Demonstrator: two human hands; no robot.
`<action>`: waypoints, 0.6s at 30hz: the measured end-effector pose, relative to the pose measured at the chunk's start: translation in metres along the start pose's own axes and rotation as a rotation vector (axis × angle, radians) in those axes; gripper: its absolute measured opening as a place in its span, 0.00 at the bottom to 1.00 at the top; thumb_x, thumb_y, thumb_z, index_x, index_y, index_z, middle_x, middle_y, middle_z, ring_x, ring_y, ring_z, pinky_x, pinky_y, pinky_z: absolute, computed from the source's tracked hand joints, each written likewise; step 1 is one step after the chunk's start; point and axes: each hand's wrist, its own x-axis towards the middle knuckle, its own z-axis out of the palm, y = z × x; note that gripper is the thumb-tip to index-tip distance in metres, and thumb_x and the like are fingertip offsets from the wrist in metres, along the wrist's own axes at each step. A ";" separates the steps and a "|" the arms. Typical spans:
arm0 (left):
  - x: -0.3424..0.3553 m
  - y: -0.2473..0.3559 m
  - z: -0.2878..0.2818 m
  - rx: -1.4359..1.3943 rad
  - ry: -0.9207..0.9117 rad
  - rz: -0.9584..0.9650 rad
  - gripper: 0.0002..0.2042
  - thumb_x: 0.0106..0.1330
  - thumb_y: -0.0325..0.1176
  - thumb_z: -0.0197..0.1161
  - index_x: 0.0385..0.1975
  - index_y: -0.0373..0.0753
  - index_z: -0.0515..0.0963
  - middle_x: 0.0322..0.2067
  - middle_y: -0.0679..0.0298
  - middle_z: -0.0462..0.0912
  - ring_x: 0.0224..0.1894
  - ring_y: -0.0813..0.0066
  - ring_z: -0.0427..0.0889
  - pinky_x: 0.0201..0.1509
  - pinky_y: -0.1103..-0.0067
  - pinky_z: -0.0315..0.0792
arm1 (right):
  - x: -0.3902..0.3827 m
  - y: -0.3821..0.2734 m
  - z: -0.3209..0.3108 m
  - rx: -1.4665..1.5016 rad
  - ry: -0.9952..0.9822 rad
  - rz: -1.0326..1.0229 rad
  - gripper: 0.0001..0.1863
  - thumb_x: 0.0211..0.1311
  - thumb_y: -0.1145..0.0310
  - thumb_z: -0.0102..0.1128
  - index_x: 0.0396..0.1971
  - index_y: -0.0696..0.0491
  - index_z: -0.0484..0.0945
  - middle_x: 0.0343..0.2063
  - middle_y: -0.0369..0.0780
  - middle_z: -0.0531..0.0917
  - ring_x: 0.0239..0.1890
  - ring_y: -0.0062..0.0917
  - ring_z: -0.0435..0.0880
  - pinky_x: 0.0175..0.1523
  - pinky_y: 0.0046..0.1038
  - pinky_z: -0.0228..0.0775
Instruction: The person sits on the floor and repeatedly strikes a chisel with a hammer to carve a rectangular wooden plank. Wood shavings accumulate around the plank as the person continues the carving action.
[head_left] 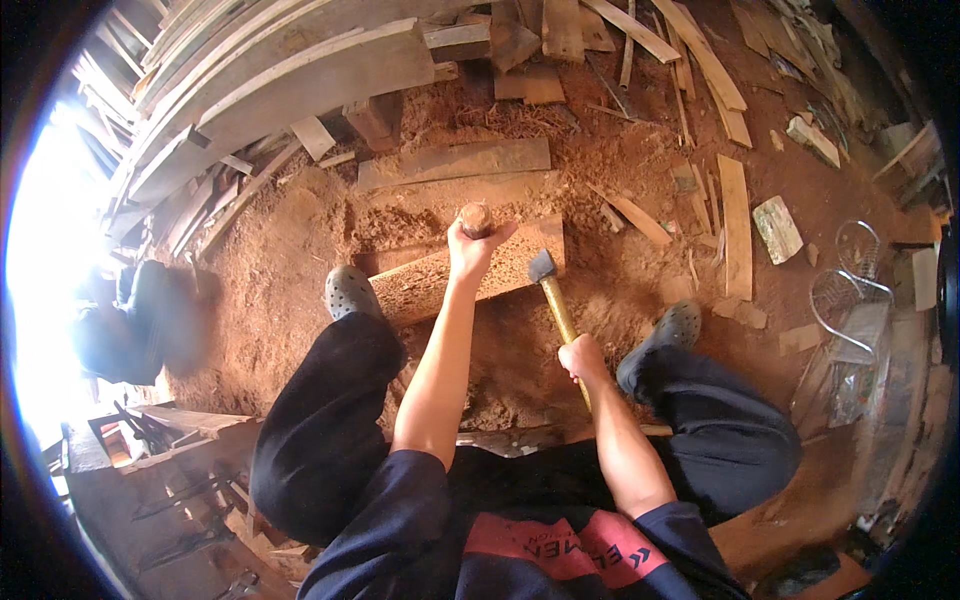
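My left hand [476, 245] is closed around an upright, round-topped wooden piece [475, 217], seen end-on; its lower part is hidden, so I cannot tell whether it is a tool handle. Below that hand a wooden board [430, 285], its surface pitted with small marks, lies slantwise on the ground. My right hand [582, 358] grips the yellow handle of a hammer [560, 310]. The dark metal hammer head [541, 266] points away from me, over or beside the board's right end, apart from my left hand.
My clog-shod feet stand either side, the left shoe [350, 292] close to the board. Another plank [455, 164] lies beyond it. Stacked planks [320, 85] fill the far left; scrap strips [735, 225] and a bent wire frame [850, 290] lie right. A wooden crate-like structure [170, 480] stands near left.
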 end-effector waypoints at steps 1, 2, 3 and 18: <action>-0.002 -0.009 -0.003 -0.015 -0.029 -0.016 0.15 0.44 0.30 0.74 0.22 0.40 0.71 0.19 0.75 0.70 0.23 0.84 0.66 0.29 0.83 0.64 | 0.002 0.000 0.001 0.003 -0.005 -0.008 0.15 0.48 0.69 0.51 0.30 0.67 0.77 0.14 0.46 0.78 0.13 0.30 0.78 0.16 0.31 0.69; -0.004 -0.024 -0.003 -0.035 -0.059 -0.037 0.15 0.45 0.31 0.75 0.22 0.40 0.70 0.19 0.75 0.70 0.23 0.85 0.66 0.29 0.84 0.64 | 0.005 0.003 0.001 0.003 -0.010 -0.012 0.15 0.48 0.70 0.51 0.29 0.67 0.76 0.14 0.46 0.78 0.13 0.30 0.78 0.16 0.31 0.69; -0.005 -0.038 -0.007 -0.001 -0.100 -0.071 0.14 0.46 0.29 0.73 0.22 0.41 0.70 0.19 0.75 0.70 0.23 0.85 0.66 0.29 0.84 0.64 | 0.007 0.004 0.003 0.005 -0.018 -0.024 0.15 0.47 0.70 0.51 0.29 0.67 0.76 0.14 0.47 0.78 0.13 0.30 0.78 0.16 0.32 0.69; -0.012 -0.052 -0.050 -0.334 -0.129 -0.047 0.12 0.46 0.20 0.70 0.19 0.37 0.70 0.21 0.67 0.74 0.24 0.80 0.72 0.30 0.79 0.70 | 0.014 0.006 0.013 -0.055 0.039 0.005 0.12 0.49 0.71 0.54 0.24 0.67 0.76 0.14 0.48 0.78 0.14 0.32 0.79 0.17 0.32 0.68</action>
